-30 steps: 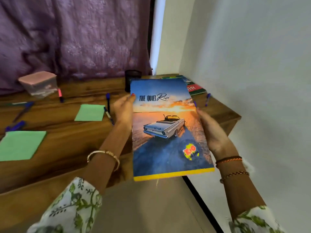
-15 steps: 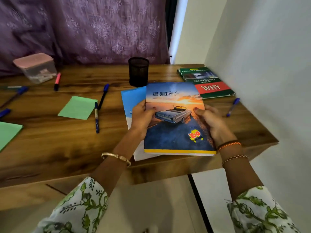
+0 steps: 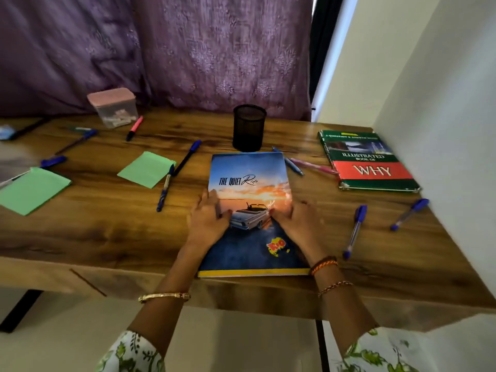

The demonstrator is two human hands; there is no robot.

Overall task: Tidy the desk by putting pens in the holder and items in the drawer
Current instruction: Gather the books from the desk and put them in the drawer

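A notebook (image 3: 249,173) with a sunset and car cover lies flat on the wooden desk (image 3: 107,232), its near edge at the desk's front. My left hand (image 3: 208,220) holds its left edge and my right hand (image 3: 299,224) presses on the right side of the cover. Just behind the notebook stands an empty black mesh pen holder (image 3: 249,127). Several blue pens lie scattered, such as one (image 3: 354,232) right of my right hand and one (image 3: 165,187) to the left. A pink pen (image 3: 314,165) lies right of the notebook. No drawer is in view.
A green and red book (image 3: 370,162) lies at the right by the white wall. Two green sticky-note pads (image 3: 146,169) (image 3: 31,190) lie at the left. At the back left are a pink-lidded box (image 3: 112,107) and a red marker (image 3: 134,128). A purple curtain hangs behind.
The notebook came down from in front of me onto the desk, squared over a second light-blue one that no longer shows. My hands slid from its sides onto the cover.
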